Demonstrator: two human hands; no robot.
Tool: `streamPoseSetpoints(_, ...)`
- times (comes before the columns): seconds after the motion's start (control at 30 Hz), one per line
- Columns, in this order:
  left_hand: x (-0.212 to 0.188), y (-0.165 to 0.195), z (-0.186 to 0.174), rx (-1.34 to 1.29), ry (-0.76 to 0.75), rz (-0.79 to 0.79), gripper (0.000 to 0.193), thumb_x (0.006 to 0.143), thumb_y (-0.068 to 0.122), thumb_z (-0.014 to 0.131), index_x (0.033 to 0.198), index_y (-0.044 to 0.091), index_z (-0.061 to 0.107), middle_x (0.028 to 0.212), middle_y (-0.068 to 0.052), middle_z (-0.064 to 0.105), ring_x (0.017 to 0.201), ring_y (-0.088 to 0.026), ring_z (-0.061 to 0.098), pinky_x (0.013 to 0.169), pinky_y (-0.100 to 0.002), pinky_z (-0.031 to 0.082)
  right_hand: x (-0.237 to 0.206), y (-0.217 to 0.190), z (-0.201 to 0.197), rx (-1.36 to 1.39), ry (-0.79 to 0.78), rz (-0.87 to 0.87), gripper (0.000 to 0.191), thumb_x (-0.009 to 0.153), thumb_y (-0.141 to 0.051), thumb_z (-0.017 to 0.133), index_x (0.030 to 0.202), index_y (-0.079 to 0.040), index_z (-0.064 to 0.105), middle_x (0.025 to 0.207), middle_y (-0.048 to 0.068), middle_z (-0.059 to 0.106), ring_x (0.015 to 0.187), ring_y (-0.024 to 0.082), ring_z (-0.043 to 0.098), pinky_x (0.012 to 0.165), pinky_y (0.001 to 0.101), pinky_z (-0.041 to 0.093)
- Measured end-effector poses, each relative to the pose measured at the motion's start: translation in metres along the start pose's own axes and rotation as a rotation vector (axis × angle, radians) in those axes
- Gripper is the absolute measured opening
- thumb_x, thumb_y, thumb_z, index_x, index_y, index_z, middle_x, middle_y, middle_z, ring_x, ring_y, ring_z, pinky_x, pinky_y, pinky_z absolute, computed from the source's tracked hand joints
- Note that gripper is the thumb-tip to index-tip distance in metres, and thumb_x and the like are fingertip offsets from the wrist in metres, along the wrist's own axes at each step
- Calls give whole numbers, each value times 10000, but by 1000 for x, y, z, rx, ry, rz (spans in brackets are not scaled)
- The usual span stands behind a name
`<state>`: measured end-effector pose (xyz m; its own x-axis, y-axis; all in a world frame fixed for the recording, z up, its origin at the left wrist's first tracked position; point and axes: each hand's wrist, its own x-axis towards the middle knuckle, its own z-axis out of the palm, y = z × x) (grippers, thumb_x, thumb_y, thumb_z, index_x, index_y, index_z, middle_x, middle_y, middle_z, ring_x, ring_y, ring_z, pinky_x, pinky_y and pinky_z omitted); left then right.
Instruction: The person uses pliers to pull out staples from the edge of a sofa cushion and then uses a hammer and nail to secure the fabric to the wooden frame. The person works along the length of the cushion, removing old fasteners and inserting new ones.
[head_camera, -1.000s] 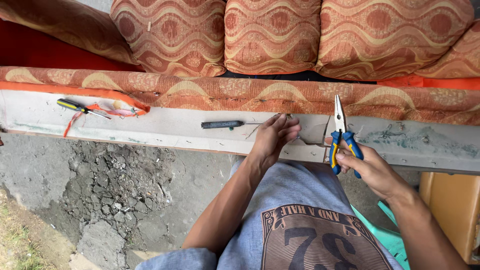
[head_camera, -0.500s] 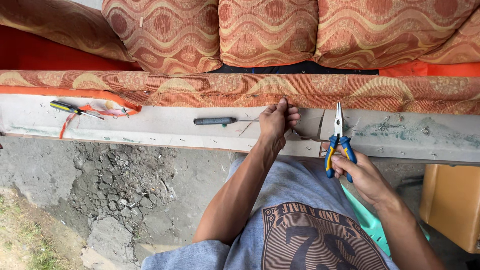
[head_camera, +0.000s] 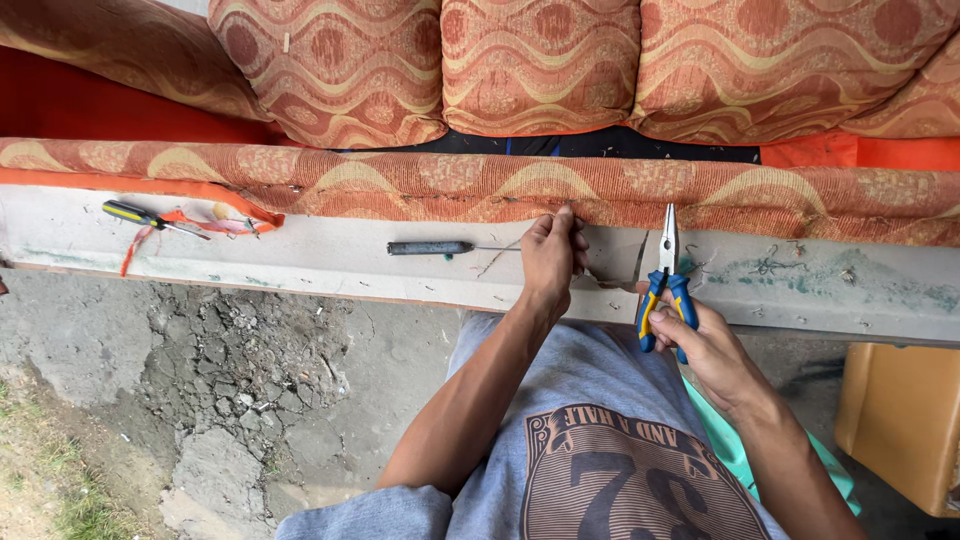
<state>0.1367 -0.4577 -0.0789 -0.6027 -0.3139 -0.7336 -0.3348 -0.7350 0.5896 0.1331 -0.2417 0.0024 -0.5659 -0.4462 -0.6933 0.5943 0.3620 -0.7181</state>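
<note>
Pinching fabric edge (head_camera: 480, 185) w/ left hand (head_camera: 550, 255); right hand (head_camera: 700, 340) fingers grip pliers (head_camera: 665, 285).

Bright, even daylight fills the head view, soft rather than harsh, with no blown-out glare anywhere. Shadows are faint: a thin dark band lies under the rolled edge of the patterned upholstery (head_camera: 480, 185), and the left hand (head_camera: 550, 255) casts only a weak shade on the pale wooden frame rail (head_camera: 300, 255). Focus is sharp across the middle, so that the weave of the fabric and the cracks in the concrete ground (head_camera: 240, 370) read clearly. The wide lens bows the rail slightly toward the edges, and the corners look a little softer.
</note>
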Motion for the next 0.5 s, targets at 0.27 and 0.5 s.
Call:
streamPoseSetpoints(0.27, -42, 52, -65, 1009, 23, 706, 258, 1009, 268, 635, 893, 43, 689, 754, -105, 656, 572, -228, 614, 572, -393, 505, 19, -4, 8, -490, 68, -64, 350, 989, -259, 624, 1209, 11, 658, 954, 85, 720, 933, 189, 660, 882, 328, 503)
streamPoseSetpoints(0.5, -49, 82, -116, 1139, 199, 739, 228, 987, 253, 688, 865, 61, 708, 791, -104, 681, 657, -297, 648, 624, -425, 506, 43, -48, 54, -1512, 361, -531, 628, 861, -172, 675, 1469, -49, 575, 990, 112, 655, 950, 277, 571, 829, 459, 409)
